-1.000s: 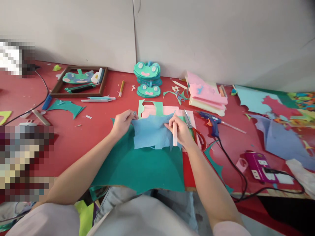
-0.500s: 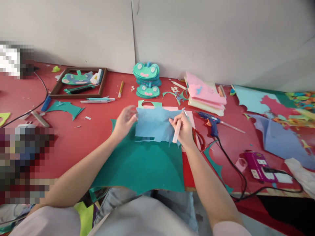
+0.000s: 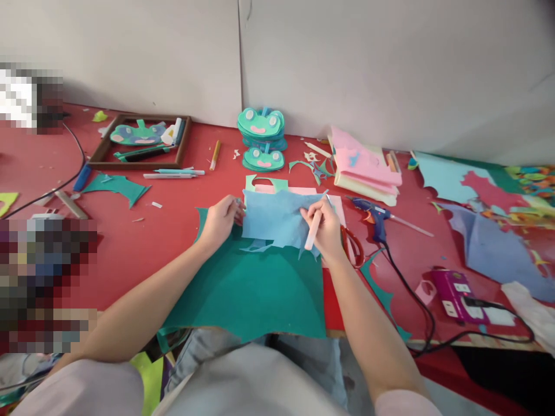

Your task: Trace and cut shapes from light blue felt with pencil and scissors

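My right hand (image 3: 326, 222) is closed round a pale pink-and-white pen (image 3: 313, 231) and rests on the right part of a light blue felt sheet (image 3: 271, 215). Beside the sheet's left edge is my left hand (image 3: 223, 222), its fingers curled together; whatever they pinch, if anything, is too small to name. Under the blue sheet lies a large dark green felt sheet (image 3: 255, 289) that reaches the table's front edge. Red-handled scissors (image 3: 354, 248) lie by my right wrist, partly hidden.
Stacked green felt frog faces (image 3: 262, 130) stand by the wall. A blue glue gun (image 3: 375, 216) lies right, its cord running to a purple power socket (image 3: 459, 294). Folded pink felt (image 3: 364, 164) lies behind it. Leftward sits a wooden frame (image 3: 97, 166) with markers inside.
My left hand's fingers were apart and blurred; now they are curled together beside the blue felt. My right hand keeps its grip on the pen. The view has shifted slightly.
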`<act>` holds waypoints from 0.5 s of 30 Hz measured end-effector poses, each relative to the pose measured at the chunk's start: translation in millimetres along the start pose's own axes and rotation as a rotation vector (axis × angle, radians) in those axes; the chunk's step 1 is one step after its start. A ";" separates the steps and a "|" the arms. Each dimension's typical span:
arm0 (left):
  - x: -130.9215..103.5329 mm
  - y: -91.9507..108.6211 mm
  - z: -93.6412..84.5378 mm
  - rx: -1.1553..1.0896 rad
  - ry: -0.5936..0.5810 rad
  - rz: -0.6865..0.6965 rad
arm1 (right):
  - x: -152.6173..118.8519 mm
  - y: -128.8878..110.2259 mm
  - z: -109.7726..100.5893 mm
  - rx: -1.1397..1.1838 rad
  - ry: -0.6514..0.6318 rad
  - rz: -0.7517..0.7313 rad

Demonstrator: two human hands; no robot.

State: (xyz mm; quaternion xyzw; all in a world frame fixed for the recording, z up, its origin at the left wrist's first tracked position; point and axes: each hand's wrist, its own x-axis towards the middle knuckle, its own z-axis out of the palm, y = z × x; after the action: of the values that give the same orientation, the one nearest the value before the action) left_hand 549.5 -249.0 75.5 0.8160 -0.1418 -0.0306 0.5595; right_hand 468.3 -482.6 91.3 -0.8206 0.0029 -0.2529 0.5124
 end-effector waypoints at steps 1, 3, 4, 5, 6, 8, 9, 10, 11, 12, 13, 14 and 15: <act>2.0 -0.5 -3.5 -0.038 0.034 -0.016 | 1.0 2.8 -1.8 -0.005 0.016 0.020; 8.3 -3.5 -13.0 -0.050 0.157 -0.010 | 3.5 7.6 -4.9 0.010 0.057 0.041; 12.2 -6.2 -18.1 -0.056 0.232 -0.003 | 4.7 9.5 -6.0 0.028 0.077 0.043; 16.1 -9.6 -22.8 -0.063 0.291 0.005 | 5.9 11.2 -6.6 0.051 0.097 0.044; 19.6 -13.3 -26.5 -0.062 0.345 0.013 | 6.9 12.7 -6.9 0.074 0.114 0.048; 24.0 -19.8 -29.4 -0.004 0.431 0.038 | 8.1 15.3 -6.3 0.111 0.136 0.066; 24.4 -21.5 -28.4 0.025 0.468 0.050 | 8.2 16.4 -5.7 0.119 0.141 0.076; 23.6 -21.7 -25.8 0.033 0.486 0.071 | 8.2 17.3 -5.1 0.125 0.143 0.082; 21.6 -20.1 -22.2 0.014 0.478 0.099 | 7.8 17.8 -4.5 0.129 0.131 0.083; 18.6 -16.9 -18.0 -0.029 0.441 0.134 | 7.4 17.8 -4.1 0.135 0.107 0.078; 15.0 -12.5 -13.7 -0.080 0.370 0.181 | 6.7 17.3 -3.7 0.144 0.079 0.071; 11.0 -7.3 -10.0 -0.107 0.284 0.222 | 5.9 16.1 -3.4 0.152 0.038 0.063; 7.0 -1.8 -7.0 -0.105 0.209 0.256 | 5.0 14.2 -3.1 0.151 -0.010 0.053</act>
State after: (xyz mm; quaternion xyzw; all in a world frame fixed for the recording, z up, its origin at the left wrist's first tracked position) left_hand 558.1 -243.9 77.3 0.7598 -0.1838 0.1185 0.6122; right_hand 475.0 -493.3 82.4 -0.7805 0.0028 -0.2347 0.5794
